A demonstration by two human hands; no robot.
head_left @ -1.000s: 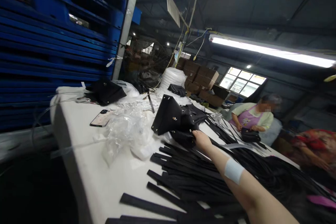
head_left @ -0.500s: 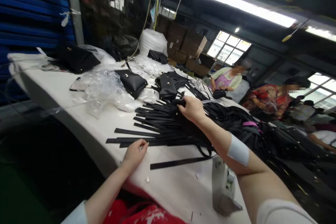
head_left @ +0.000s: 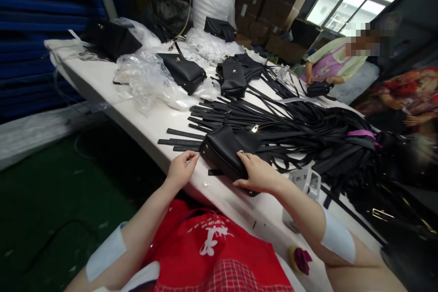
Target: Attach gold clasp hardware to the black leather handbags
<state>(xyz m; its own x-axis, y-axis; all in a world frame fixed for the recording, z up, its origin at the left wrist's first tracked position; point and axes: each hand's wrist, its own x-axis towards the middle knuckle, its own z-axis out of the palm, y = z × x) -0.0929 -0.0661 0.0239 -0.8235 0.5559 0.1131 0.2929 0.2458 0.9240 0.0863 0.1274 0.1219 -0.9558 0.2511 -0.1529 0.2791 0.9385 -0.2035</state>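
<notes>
A black leather handbag (head_left: 227, 148) with small gold studs and a gold clasp lies tilted near the front of the white table, on top of several black straps (head_left: 212, 116). My right hand (head_left: 258, 174) grips its near side, thumb below and fingers above. Close to the bag's left end, my left hand (head_left: 182, 171) is closed in a pinch at the corner studs. Something small and shiny shows among its fingers, too small to name. A small shiny metal piece (head_left: 205, 184) rests on the table below the bag.
Beyond the straps lie other black bags (head_left: 185, 70) and crumpled clear plastic (head_left: 143, 80). A pink tie (head_left: 361, 133) binds the strap bundle. By my right forearm stands a grey-white box-like object (head_left: 303, 187). A co-worker (head_left: 333, 64) handles a black bag across the table.
My right hand has brought the black handbag from over the straps toward me, beside my left hand. The left hand stays pinched near the table edge. The view has tilted downward.
</notes>
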